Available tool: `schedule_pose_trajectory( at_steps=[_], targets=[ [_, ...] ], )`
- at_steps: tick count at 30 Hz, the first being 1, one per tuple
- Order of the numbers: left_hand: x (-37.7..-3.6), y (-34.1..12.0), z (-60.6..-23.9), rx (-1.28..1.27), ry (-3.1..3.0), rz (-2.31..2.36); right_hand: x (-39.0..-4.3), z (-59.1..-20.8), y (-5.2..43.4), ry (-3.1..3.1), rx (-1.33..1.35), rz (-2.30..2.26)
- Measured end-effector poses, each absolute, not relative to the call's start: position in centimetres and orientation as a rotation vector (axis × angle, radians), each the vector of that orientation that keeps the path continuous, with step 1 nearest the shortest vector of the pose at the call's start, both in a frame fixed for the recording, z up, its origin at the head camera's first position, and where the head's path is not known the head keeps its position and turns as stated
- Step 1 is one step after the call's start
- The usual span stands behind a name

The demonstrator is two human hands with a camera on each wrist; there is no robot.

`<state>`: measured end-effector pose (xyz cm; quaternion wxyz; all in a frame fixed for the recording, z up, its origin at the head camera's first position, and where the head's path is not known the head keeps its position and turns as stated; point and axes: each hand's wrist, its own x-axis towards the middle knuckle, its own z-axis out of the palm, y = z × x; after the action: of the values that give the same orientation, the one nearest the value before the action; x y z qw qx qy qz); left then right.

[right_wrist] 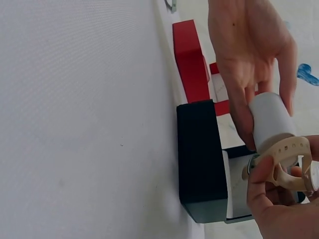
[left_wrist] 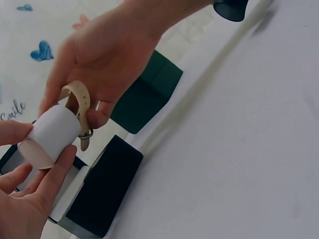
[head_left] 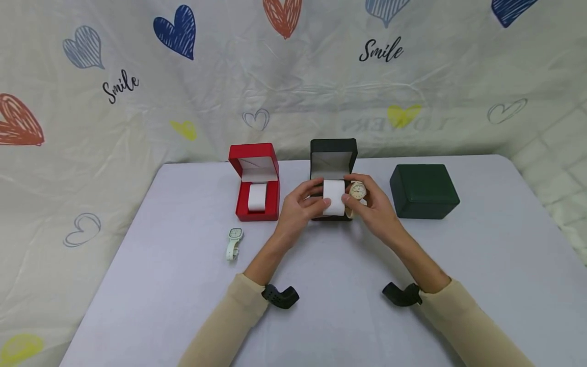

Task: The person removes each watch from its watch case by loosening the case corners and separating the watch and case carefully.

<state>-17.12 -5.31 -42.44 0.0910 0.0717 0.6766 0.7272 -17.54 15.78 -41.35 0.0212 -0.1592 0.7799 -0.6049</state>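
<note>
My left hand (head_left: 292, 214) grips a white watch cushion (head_left: 334, 198) between thumb and fingers, above the open black watch box (head_left: 334, 145). At the cushion's right end, my right hand (head_left: 379, 213) pinches a beige-strapped watch (head_left: 357, 190) with a round dial. The buckled strap (right_wrist: 291, 146) forms a loop at that end in the right wrist view. From the left wrist view, the cushion (left_wrist: 54, 130) looks like a rounded roll, with the strap close against it. How far the loop reaches over the cushion is partly hidden by fingers.
Left of the black box stands an open red watch box (head_left: 273, 200) with a white cushion inside. A pale green watch (head_left: 235, 243) lies on the white table (head_left: 321, 306) in front of it. A closed dark green box (head_left: 424, 191) sits at the right.
</note>
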Motion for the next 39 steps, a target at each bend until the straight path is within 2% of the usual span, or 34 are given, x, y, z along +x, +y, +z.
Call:
schedule_pose_trajectory(
  at_steps=[14,39],
  targets=[
    [-17.5,-4.6,-42.8,0.202,2.197,2.119,-17.8,-41.4,15.7,2.470,-0.365,-1.879],
    [-17.8,-3.4,-43.6,0.322,2.673,1.924,-18.9,-42.2,15.3,2.491,-0.352,-1.944]
  ],
)
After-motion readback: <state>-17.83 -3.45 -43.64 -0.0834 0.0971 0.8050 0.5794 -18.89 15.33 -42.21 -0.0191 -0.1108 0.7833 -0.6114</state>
